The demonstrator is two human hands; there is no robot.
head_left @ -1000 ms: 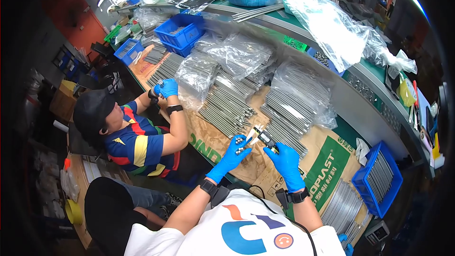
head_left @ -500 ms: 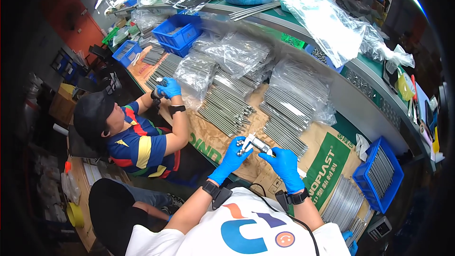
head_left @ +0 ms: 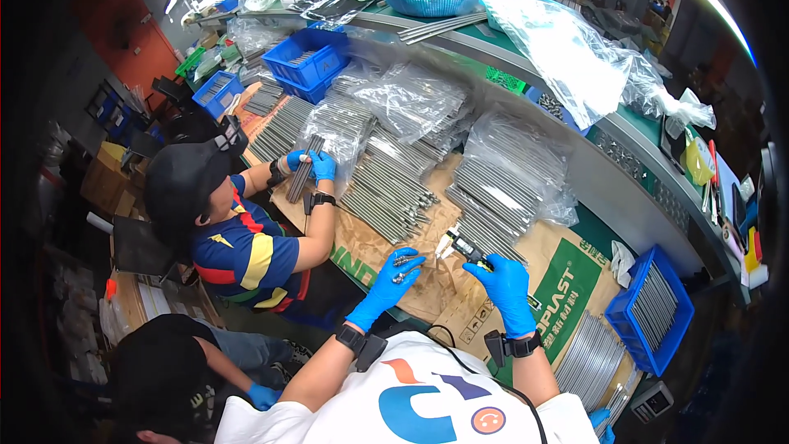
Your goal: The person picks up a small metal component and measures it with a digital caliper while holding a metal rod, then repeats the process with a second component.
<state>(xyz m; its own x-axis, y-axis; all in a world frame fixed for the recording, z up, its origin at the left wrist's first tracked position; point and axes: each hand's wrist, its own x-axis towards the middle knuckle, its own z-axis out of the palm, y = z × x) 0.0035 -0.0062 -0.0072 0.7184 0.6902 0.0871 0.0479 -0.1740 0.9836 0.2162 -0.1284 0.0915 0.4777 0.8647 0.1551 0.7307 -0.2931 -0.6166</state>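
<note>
My right hand (head_left: 505, 292), in a blue glove, is closed on a digital caliper (head_left: 470, 248), whose jaws point up and to the left over the brown paper. To its left, my gloved left hand (head_left: 393, 286) has its fingers curled round several small shiny metal parts (head_left: 403, 261); their exact kind is too small to tell. The caliper jaws and these parts are apart. Just beyond both hands lie rows of thin metal rods (head_left: 390, 197), and more rods (head_left: 509, 173) are partly wrapped in clear plastic.
At left, a co-worker's gloved hands (head_left: 322, 166) hold a bundle of rods (head_left: 302, 177). Another person (head_left: 177, 370) is at lower left. A blue bin (head_left: 649, 308) of rods stands at right, beside loose rods (head_left: 590, 358). Behind runs a raised shelf with a blue basket (head_left: 431, 2).
The caliper has moved away from the parts in my left hand, to the right. The co-worker's hands now hold a rod bundle lower down. The person at lower left has shifted left.
</note>
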